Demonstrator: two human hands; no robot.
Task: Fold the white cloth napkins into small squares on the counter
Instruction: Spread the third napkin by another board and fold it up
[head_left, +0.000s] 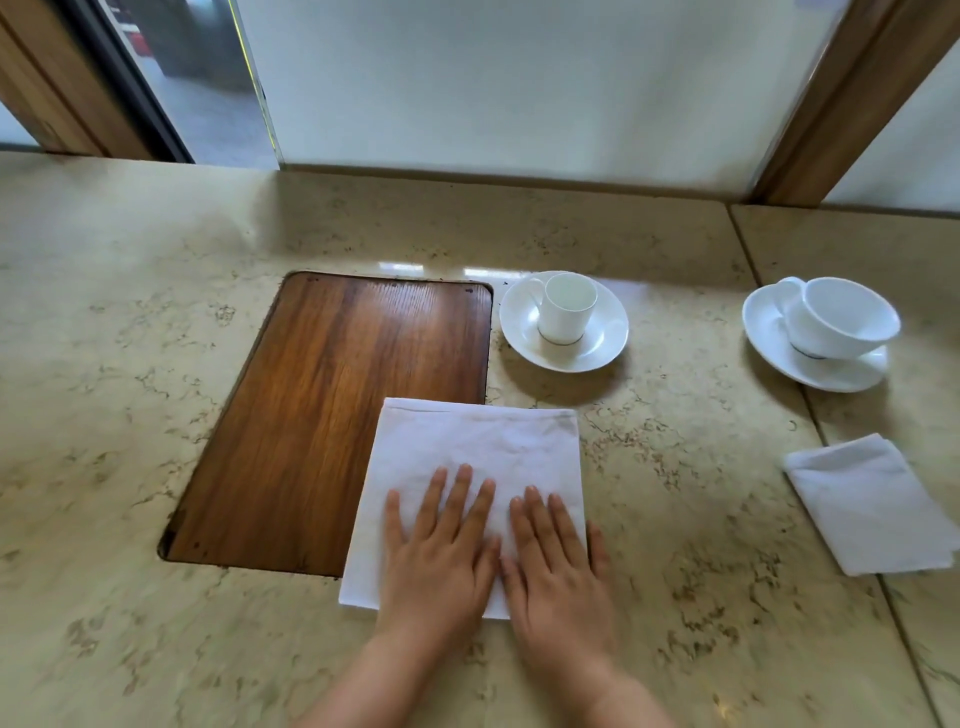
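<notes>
**Now both palms are down on the napkin**

Right, flat hands, side by side, low centre of the frame. The left hand (441, 540) lies with fingers straight and slightly fanned, pressing the near half of the napkin (478, 457). The right hand (556, 551) sits just beside it, fingers straight too, its outer edge reaching the napkin's right border, little finger about on the counter (675, 467). Neither hand pinches anything; both simply press.

The napkin is a near-square sheet, running a touch longer from the near edge to the far edge than across. It stretches up the frame, away from the hands, and its far half lies bare above the fingertips. Its left part overlaps the lower right corner of the wooden inlay (322, 415); the rest lies on the counter.

So the key relation: the free cloth lies straight ahead of both hands, far edge towards the small cup (566, 312) on its saucer. By my reckoning this is a smoothing press, with at least one more fold to come. A far-to-near fold suits either hand; a sideways one favours the right hand, already at that edge.

Over at right, well apart, a folded napkin (872, 509) waits below the wide cup (841, 317).
</notes>
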